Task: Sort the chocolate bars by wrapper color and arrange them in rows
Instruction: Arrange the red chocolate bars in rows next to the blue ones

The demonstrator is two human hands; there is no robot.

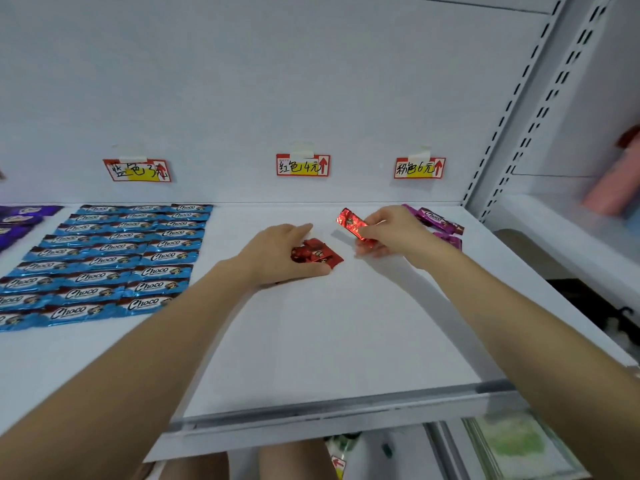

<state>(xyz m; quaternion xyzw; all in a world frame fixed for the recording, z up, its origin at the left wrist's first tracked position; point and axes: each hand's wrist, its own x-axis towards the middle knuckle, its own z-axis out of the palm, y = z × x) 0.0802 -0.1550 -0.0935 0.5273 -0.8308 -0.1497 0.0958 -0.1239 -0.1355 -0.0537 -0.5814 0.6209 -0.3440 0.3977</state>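
On the white shelf (346, 323), my left hand (280, 254) grips a small bunch of red chocolate bars (318, 255) resting on the surface. My right hand (391, 230) holds a single red bar (349, 221) tilted just above the shelf, under the red price label (303, 165). Blue bars (114, 261) lie in neat overlapping rows at the left under the blue label (137, 170). A few pink-purple bars (438, 218) sit at the back right beneath the pink label (419, 168), partly hidden by my right hand. Dark purple bars (20, 220) show at the far left edge.
The shelf's back wall (311, 81) stands close behind the bars. A slotted metal upright (519, 109) bounds the right side, with another shelf and blurred pink items (613, 188) beyond. The metal front lip (346, 410) runs along the near edge.
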